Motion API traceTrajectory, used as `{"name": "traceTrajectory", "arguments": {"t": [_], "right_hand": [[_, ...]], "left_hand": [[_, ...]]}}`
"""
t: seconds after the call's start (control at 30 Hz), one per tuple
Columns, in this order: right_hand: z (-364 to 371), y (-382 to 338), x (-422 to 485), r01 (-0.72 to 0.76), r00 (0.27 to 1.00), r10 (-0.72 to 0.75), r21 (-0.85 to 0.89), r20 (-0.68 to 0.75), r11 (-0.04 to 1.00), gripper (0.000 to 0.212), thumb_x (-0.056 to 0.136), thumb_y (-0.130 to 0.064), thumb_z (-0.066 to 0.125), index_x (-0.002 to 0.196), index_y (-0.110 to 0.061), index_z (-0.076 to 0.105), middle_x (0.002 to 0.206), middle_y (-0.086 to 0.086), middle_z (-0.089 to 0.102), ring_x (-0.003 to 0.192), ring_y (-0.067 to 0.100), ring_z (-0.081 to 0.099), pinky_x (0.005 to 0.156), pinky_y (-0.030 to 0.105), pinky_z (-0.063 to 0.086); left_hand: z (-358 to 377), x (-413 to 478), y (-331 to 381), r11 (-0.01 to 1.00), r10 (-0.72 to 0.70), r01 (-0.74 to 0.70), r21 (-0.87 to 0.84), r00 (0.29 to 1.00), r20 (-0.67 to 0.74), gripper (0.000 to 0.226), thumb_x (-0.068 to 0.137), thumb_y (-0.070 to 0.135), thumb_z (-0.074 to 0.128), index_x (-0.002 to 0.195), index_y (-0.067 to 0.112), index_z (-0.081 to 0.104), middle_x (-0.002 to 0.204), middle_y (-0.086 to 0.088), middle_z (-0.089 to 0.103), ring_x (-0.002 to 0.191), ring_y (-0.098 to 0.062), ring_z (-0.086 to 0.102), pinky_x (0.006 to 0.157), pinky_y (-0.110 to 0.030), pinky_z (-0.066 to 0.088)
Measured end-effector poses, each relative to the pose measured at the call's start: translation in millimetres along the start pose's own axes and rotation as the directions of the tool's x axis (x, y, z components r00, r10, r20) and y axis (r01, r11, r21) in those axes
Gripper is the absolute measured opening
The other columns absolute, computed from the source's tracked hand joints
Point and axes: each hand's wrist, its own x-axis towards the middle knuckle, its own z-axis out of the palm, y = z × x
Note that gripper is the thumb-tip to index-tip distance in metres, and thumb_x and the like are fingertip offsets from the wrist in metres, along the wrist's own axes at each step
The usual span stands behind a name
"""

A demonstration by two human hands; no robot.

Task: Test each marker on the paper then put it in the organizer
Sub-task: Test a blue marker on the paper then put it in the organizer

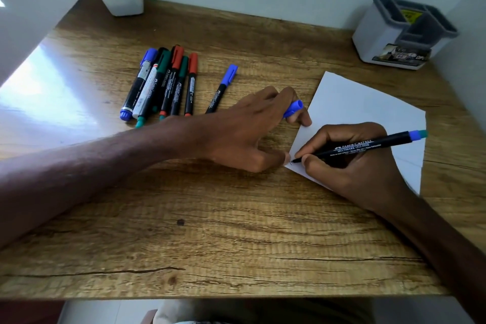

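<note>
Ink on the wood is the nearest risk. The right hand point(349, 166) works the black fine-tip marker with a blue tail end point(368, 145) at the very corner of the white sheet of paper point(363, 102), the corner closest to the near edge of the brown wood-grain table point(210, 218). A stroke drawn leftward would probably run off the sheet. The left hand point(244, 129) has its thumb tip just beside the nib, so it could be marked too. That hand pins the paper's left edge with one fingertip while its fingers curl round the blue plastic cap point(293, 108). If that press eases, the sheet may skid under the nib, and a loose hold could let the cap drop and roll away.

The right hand's fingers are closed tight in a writing pinch low on the barrel. The marker's long axis runs roughly along the near edge. Its nib points toward the left edge and down onto the paper, and its tail points toward the right edge, lifted clear of the sheet.

The white and grey plastic organizer point(402, 31) stands at the far right corner, well apart. A bunch of capped blue, green and red markers point(163, 84) lies toward the far left, and a single slim blue-capped marker point(221, 89) lies between the bunch and the paper.
</note>
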Motion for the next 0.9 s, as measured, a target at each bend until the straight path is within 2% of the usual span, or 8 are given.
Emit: {"name": "traceTrajectory", "arguments": {"t": [0.07, 0.17, 0.3, 0.47, 0.57, 0.7, 0.83, 0.9], "right_hand": [[0.3, -1.4, 0.3, 0.005, 1.0, -0.005, 0.006, -0.002, 1.0, 0.017, 0.077, -0.024, 0.073, 0.082, -0.01, 0.08, 0.077, -0.004, 0.077, 0.07, 0.015, 0.074, 0.064, 0.029, 0.061], [0.5, -2.7, 1.5, 0.003, 1.0, -0.003, 0.015, -0.006, 1.0, 0.021, 0.077, -0.028, 0.072, 0.082, -0.01, 0.08, 0.078, -0.006, 0.077, 0.071, 0.014, 0.074, 0.064, 0.026, 0.06], [0.6, -2.0, 2.5, -0.001, 1.0, 0.001, -0.013, -0.02, 1.0, 0.009, 0.078, -0.017, 0.076, 0.081, -0.01, 0.08, 0.077, -0.005, 0.077, 0.07, 0.013, 0.074, 0.064, 0.025, 0.06], [1.4, -1.7, 3.1, -0.013, 0.999, 0.013, -0.021, -0.032, 1.0, 0.007, 0.077, -0.009, 0.075, 0.08, -0.01, 0.08, 0.076, -0.004, 0.077, 0.07, 0.013, 0.074, 0.064, 0.026, 0.06], [1.2, -2.3, 3.7, -0.01, 0.999, 0.009, -0.033, -0.043, 0.999, 0.005, 0.078, -0.007, 0.076, 0.08, -0.008, 0.08, 0.076, -0.003, 0.077, 0.069, 0.014, 0.073, 0.064, 0.03, 0.061], [2.2, -2.2, 3.6, -0.013, 0.999, 0.011, -0.042, -0.052, 0.999, 0.006, 0.078, -0.005, 0.075, 0.08, -0.008, 0.08, 0.076, -0.002, 0.077, 0.069, 0.014, 0.073, 0.064, 0.032, 0.061], [2.4, -2.8, 3.9, -0.016, 0.998, 0.014, -0.03, -0.068, 0.999, 0.008, 0.079, -0.006, 0.072, 0.08, -0.007, 0.08, 0.076, 0.0, 0.077, 0.069, 0.014, 0.073, 0.064, 0.033, 0.061], [2.3, -2.7, 3.9, -0.019, 0.998, 0.017, -0.037, -0.067, 0.999, 0.008, 0.079, -0.006, 0.072, 0.081, -0.006, 0.08, 0.076, 0.0, 0.077, 0.069, 0.014, 0.073, 0.064, 0.032, 0.061]], "left_hand": [[-1.2, -0.8, 2.4, 1.0, -0.003, 0.003, 0.007, 1.0, -0.005, 0.047, 0.093, 0.038, 0.069, 0.106, 0.048, 0.025, 0.104, 0.05, 0.023, 0.108, 0.02, 0.03, 0.085, 0.001, 0.027], [-1.4, -0.4, 3.1, 1.0, -0.006, 0.006, 0.02, 1.0, -0.017, 0.048, 0.093, 0.04, 0.068, 0.111, 0.044, 0.024, 0.106, 0.044, 0.026, 0.11, 0.013, 0.033, 0.085, -0.007, 0.029], [-3.6, -1.1, 4.3, 1.0, -0.011, 0.011, 0.019, 1.0, -0.009, 0.045, 0.092, 0.038, 0.069, 0.103, 0.046, 0.025, 0.103, 0.051, 0.023, 0.107, 0.016, 0.033, 0.083, -0.002, 0.027], [-4.1, -1.8, 3.9, 1.0, 0.011, -0.011, 0.014, 1.0, -0.013, 0.047, 0.093, 0.038, 0.068, 0.106, 0.053, 0.026, 0.102, 0.052, 0.021, 0.106, 0.022, 0.03, 0.084, 0.005, 0.024], [-2.9, -1.7, 0.2, 1.0, 0.003, -0.002, 0.013, 1.0, -0.014, 0.047, 0.093, 0.037, 0.068, 0.12, 0.041, 0.031, 0.102, 0.052, 0.021, 0.107, 0.02, 0.03, 0.085, 0.003, 0.024], [-3.2, -1.8, -1.1, 1.0, 0.017, -0.017, 0.024, 1.0, -0.013, 0.05, 0.093, 0.037, 0.068, 0.117, 0.039, 0.024, 0.103, 0.055, 0.019, 0.107, 0.022, 0.029, 0.084, 0.007, 0.021], [-2.0, -1.8, -2.3, 1.0, 0.009, -0.009, 0.011, 1.0, -0.023, 0.049, 0.092, 0.036, 0.068, 0.122, 0.037, 0.029, 0.102, 0.044, 0.025, 0.107, 0.015, 0.032, 0.086, -0.002, 0.027], [-1.7, -2.0, -2.0, 1.0, 0.011, -0.011, 0.018, 0.999, -0.03, 0.049, 0.093, 0.036, 0.068, 0.118, 0.04, 0.026, 0.102, 0.042, 0.026, 0.107, 0.016, 0.031, 0.086, 0.0, 0.026]]}}
